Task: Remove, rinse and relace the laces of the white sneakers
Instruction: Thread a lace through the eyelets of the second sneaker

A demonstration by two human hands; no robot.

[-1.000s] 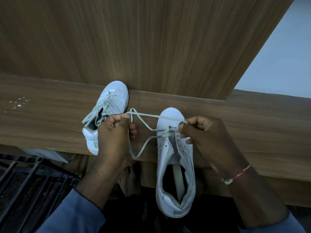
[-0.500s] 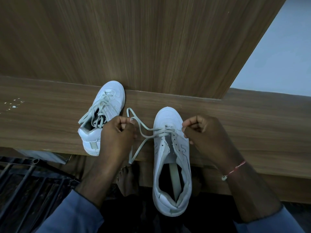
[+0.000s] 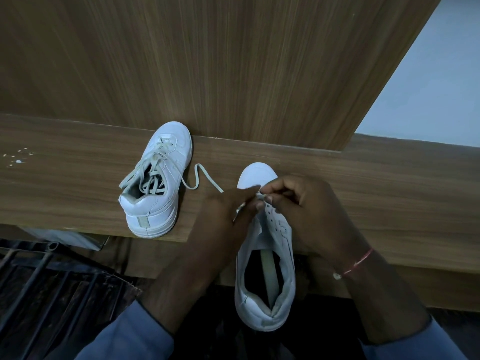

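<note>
Hands no longer sit apart: left hand [image 3: 223, 216] and right hand [image 3: 309, 211] meet on the white leather sneaker [image 3: 257, 174], both pinching its pale flat lace [image 3: 211, 178], now slack.

Wooden ledge [image 3: 78, 193] carries two white sneakers [image 3: 158, 183], lace [image 3: 201, 178]

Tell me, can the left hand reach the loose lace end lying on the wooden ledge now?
Probably yes. The lace end lies bare on the ledge, just beyond the left hand, with nothing over it. But that hand pinches the lace at the near sneaker's eyelets and must let go first.
</note>
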